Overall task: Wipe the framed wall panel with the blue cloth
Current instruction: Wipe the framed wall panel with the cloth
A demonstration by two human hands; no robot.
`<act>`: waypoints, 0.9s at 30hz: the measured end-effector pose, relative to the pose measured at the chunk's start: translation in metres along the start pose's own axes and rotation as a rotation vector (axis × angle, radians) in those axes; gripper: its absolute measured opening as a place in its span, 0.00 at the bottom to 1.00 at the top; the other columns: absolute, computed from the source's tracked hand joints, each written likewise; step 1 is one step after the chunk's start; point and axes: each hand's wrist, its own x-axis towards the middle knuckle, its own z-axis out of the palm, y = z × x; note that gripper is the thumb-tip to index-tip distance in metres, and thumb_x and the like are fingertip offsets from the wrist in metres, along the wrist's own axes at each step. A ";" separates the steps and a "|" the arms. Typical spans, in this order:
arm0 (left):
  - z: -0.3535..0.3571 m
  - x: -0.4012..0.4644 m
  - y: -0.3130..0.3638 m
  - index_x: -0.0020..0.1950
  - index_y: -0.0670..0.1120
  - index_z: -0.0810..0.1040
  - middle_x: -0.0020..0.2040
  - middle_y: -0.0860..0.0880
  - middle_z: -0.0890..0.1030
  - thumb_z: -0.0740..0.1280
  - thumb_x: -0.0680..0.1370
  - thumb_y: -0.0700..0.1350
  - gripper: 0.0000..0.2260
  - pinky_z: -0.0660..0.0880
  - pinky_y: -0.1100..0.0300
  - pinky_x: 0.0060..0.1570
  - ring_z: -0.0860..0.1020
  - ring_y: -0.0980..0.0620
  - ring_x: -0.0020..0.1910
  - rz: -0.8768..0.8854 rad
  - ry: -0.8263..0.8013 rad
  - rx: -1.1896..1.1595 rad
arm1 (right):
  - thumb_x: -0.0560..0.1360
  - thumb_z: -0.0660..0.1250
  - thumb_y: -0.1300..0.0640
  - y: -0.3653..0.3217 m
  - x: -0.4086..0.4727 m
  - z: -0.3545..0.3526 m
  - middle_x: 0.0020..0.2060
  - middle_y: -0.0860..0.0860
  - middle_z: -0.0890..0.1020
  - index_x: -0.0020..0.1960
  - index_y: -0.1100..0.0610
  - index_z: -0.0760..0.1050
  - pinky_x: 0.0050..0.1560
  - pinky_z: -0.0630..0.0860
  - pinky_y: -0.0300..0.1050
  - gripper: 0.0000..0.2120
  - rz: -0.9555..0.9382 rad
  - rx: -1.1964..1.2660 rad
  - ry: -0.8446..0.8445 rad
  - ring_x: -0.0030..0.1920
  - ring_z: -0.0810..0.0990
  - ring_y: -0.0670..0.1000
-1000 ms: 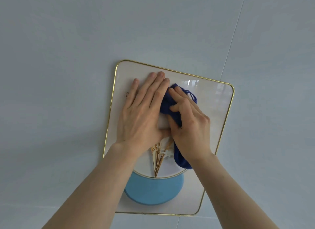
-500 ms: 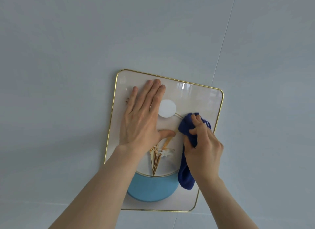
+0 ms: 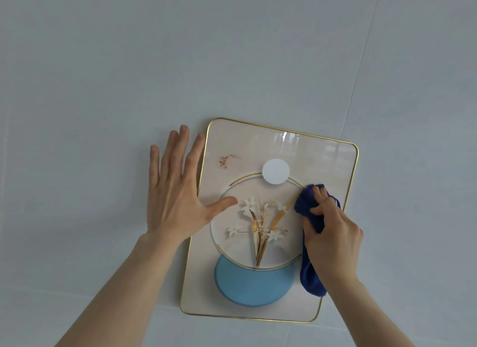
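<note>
A gold-framed wall panel (image 3: pixel 320 160) hangs on the pale wall, showing white flowers, a white disc and a light blue half-circle. My right hand (image 3: pixel 333 238) presses a bunched dark blue cloth (image 3: pixel 304 204) against the panel's right side; a loose end of the cloth hangs down below my wrist. My left hand (image 3: pixel 175 194) lies flat with fingers spread, mostly on the wall beside the panel's left edge, with only the thumb reaching onto the picture.
Pale grey wall tiles (image 3: pixel 103 62) surround the panel, with a thin joint line (image 3: pixel 358 75) running diagonally at the upper right.
My left hand has slid left off the panel's face onto the wall, uncovering the flowers. My right hand with the cloth stays at the right side after moving there from the centre.
</note>
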 end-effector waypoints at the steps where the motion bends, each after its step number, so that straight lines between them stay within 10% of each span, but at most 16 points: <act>1: 0.004 -0.001 -0.006 0.85 0.48 0.50 0.86 0.43 0.50 0.65 0.67 0.78 0.57 0.43 0.40 0.83 0.49 0.44 0.86 -0.015 -0.005 -0.002 | 0.65 0.78 0.74 0.000 0.000 0.000 0.43 0.55 0.87 0.62 0.63 0.80 0.46 0.71 0.43 0.27 0.004 -0.003 0.002 0.41 0.86 0.60; 13: 0.042 -0.002 -0.032 0.85 0.43 0.51 0.86 0.44 0.50 0.55 0.69 0.82 0.57 0.47 0.37 0.83 0.47 0.46 0.86 -0.009 0.029 0.070 | 0.66 0.79 0.72 -0.003 -0.006 0.008 0.52 0.58 0.88 0.50 0.66 0.80 0.47 0.77 0.48 0.15 0.003 0.038 0.123 0.46 0.87 0.62; 18: 0.045 -0.003 -0.034 0.85 0.43 0.51 0.86 0.45 0.51 0.55 0.70 0.82 0.57 0.47 0.38 0.83 0.48 0.46 0.86 0.000 0.056 0.085 | 0.68 0.78 0.70 -0.052 0.010 0.007 0.60 0.49 0.83 0.48 0.56 0.75 0.56 0.72 0.26 0.17 -0.093 0.262 0.213 0.55 0.84 0.54; 27: 0.050 -0.004 -0.037 0.85 0.43 0.53 0.86 0.44 0.52 0.57 0.72 0.79 0.54 0.50 0.37 0.83 0.49 0.46 0.85 0.015 0.095 0.115 | 0.74 0.71 0.71 -0.112 0.039 0.064 0.69 0.54 0.80 0.49 0.63 0.77 0.71 0.74 0.49 0.07 -0.601 0.286 -0.140 0.75 0.71 0.53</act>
